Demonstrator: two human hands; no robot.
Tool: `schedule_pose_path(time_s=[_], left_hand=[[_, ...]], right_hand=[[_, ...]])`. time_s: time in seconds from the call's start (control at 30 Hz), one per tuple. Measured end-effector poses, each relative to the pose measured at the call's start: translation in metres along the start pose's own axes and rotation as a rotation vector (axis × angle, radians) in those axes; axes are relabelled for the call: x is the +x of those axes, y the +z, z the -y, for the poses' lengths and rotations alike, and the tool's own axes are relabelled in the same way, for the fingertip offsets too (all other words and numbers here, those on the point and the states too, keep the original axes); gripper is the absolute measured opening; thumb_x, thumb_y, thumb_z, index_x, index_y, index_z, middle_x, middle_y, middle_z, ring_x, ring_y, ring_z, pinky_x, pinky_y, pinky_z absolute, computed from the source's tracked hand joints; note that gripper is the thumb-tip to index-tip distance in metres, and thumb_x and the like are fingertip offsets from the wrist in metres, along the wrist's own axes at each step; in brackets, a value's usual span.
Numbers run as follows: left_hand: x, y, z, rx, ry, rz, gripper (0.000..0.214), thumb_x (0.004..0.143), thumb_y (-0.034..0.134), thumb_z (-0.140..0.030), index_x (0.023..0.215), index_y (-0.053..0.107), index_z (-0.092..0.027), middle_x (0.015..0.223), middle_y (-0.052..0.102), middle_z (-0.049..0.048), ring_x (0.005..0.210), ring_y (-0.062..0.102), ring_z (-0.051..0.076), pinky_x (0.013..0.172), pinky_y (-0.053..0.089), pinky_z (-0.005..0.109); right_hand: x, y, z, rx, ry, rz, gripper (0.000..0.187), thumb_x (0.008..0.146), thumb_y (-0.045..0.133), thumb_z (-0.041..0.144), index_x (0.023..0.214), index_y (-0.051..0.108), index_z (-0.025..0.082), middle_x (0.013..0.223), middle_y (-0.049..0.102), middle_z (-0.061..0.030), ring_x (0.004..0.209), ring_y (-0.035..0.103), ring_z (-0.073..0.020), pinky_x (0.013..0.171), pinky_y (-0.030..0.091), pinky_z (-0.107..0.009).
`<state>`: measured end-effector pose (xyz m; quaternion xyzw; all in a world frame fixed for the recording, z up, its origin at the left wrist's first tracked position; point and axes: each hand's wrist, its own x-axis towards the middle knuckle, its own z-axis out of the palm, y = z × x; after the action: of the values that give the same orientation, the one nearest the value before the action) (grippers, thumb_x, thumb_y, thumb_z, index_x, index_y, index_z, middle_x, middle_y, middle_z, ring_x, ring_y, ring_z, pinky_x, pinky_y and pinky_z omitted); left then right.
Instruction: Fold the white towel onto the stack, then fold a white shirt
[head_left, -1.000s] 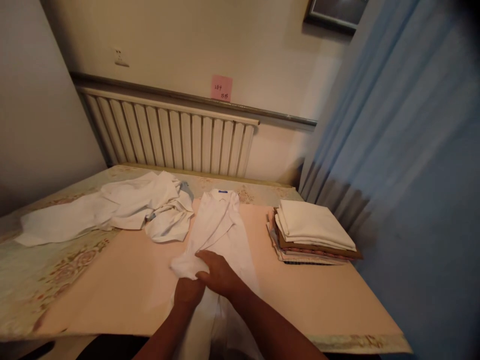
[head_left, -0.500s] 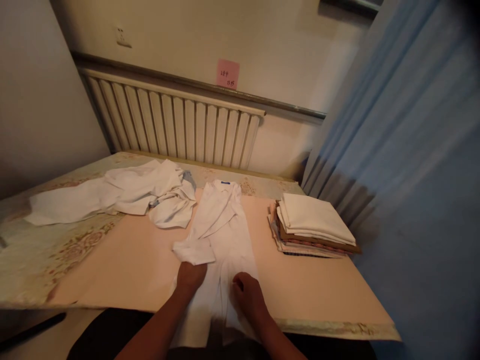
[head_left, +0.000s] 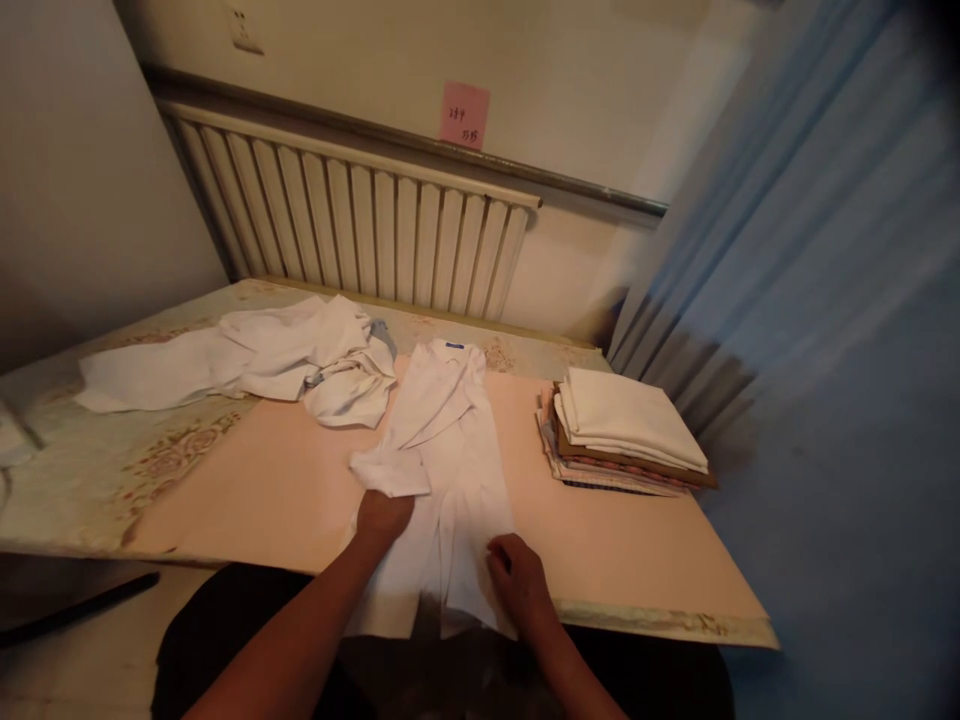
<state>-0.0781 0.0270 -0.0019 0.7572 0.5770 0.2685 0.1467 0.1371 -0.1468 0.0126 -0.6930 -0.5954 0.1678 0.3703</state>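
Observation:
A long white coat (head_left: 457,460) lies lengthwise before me, its blue collar label (head_left: 454,346) at the far end and its lower hem at the table's front edge. The cuff end of one sleeve (head_left: 394,472) is laid across its left side. My left hand (head_left: 386,515) is closed at this cuff, with its fingers hidden by the cloth. At the coat's lower right edge rests my right hand (head_left: 519,578), its fingers curled in. Whether cloth is pinched inside them cannot be made out.
On the left lies a crumpled heap of white garments (head_left: 300,350). A stack of folded cloths (head_left: 626,425) stands on the right of the pink table cover (head_left: 600,540). Behind are a radiator (head_left: 360,220) and a pink note (head_left: 464,115); a blue curtain (head_left: 810,400) hangs at right.
My right hand has slid a little to the right toward the coat's edge. My left hand keeps its place at the cuff. The whole view has tilted slightly downward.

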Motion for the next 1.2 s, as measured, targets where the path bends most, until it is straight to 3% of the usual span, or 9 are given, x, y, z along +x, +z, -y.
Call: schedule_pose_path(time_s=[0.2,0.33,0.5,0.6,0.7,0.8,0.93,1.1,1.2], left_hand=[[-0.015,-0.01,-0.001,0.062,0.042,0.027,0.046,0.085,0.048,-0.027,0.128,0.057,-0.017,0.127,0.063,0.0082,0.126,0.05,0.025,0.107,0.038,0.036],[-0.028,-0.019,-0.005,0.205,0.162,0.032,0.042,0.087,0.046,-0.024,0.126,0.058,-0.013,0.128,0.061,0.0137,0.121,0.053,0.028,0.105,0.038,0.041],[-0.049,-0.025,-0.008,0.291,0.299,0.008,0.037,0.088,0.043,-0.02,0.12,0.06,-0.011,0.125,0.061,0.0168,0.12,0.052,0.029,0.107,0.034,0.045],[-0.07,-0.025,-0.008,0.266,0.355,-0.026,0.034,0.088,0.041,-0.019,0.114,0.062,-0.012,0.116,0.063,0.0152,0.114,0.054,0.028,0.105,0.037,0.045],[-0.101,-0.025,-0.012,0.107,0.354,-0.109,0.033,0.091,0.037,-0.02,0.114,0.06,-0.015,0.116,0.062,0.0124,0.112,0.054,0.025,0.1,0.043,0.042],[-0.139,-0.022,-0.024,-0.089,0.281,-0.022,0.028,0.093,0.037,-0.028,0.103,0.062,-0.02,0.101,0.066,0.0077,0.099,0.059,0.021,0.091,0.048,0.036],[-0.178,-0.007,-0.038,-0.315,-0.025,0.247,0.026,0.091,0.039,-0.033,0.095,0.062,-0.022,0.095,0.068,0.0044,0.089,0.063,0.019,0.082,0.049,0.032],[-0.183,0.023,-0.048,-0.57,-0.418,0.515,0.034,0.077,0.052,-0.037,0.104,0.058,-0.018,0.081,0.066,0.0034,0.074,0.065,0.021,0.066,0.049,0.031],[-0.177,0.032,-0.055,-0.694,-0.527,0.572,0.035,0.074,0.051,-0.046,0.095,0.055,-0.018,0.066,0.057,-0.0025,0.054,0.059,0.017,0.051,0.043,0.028]], right_hand=[[-0.004,-0.02,-0.024,0.015,0.088,-0.101,0.019,0.081,0.045,0.025,0.08,0.063,0.02,0.076,0.065,-0.0019,0.071,0.06,-0.0178,0.067,0.043,-0.027],[-0.007,-0.022,-0.025,-0.008,0.076,-0.101,0.016,0.081,0.047,0.024,0.079,0.063,0.021,0.074,0.064,-0.0013,0.068,0.059,-0.0175,0.065,0.044,-0.027],[-0.03,-0.011,-0.006,-0.132,-0.164,-0.188,0.014,0.082,0.054,0.023,0.094,0.061,0.02,0.09,0.063,-0.0065,0.087,0.057,-0.0214,0.079,0.046,-0.034],[-0.046,-0.001,0.007,-0.266,-0.352,-0.107,0.03,0.079,0.06,0.022,0.109,0.058,0.021,0.111,0.06,-0.0099,0.101,0.052,-0.0255,0.09,0.043,-0.041],[-0.052,0.01,0.009,-0.404,-0.41,-0.02,0.049,0.075,0.065,0.021,0.123,0.053,0.022,0.126,0.055,-0.0123,0.107,0.048,-0.0292,0.093,0.04,-0.046],[-0.05,0.015,0.002,-0.448,-0.42,-0.002,0.053,0.072,0.065,0.019,0.124,0.055,0.019,0.125,0.056,-0.015,0.106,0.048,-0.0311,0.091,0.039,-0.048],[-0.04,0.01,-0.003,-0.242,-0.322,0.005,0.045,0.066,0.055,0.009,0.109,0.064,0.02,0.116,0.062,-0.0105,0.103,0.052,-0.0268,0.091,0.04,-0.043],[-0.025,-0.003,0.003,0.18,0.064,-0.084,0.031,0.073,0.042,0.016,0.086,0.069,0.02,0.085,0.069,-0.0044,0.081,0.061,-0.0193,0.075,0.047,-0.029],[-0.019,-0.01,0.002,0.281,0.204,-0.098,0.027,0.075,0.044,0.026,0.079,0.07,0.02,0.071,0.066,-0.0007,0.068,0.058,-0.0179,0.063,0.044,-0.026]])
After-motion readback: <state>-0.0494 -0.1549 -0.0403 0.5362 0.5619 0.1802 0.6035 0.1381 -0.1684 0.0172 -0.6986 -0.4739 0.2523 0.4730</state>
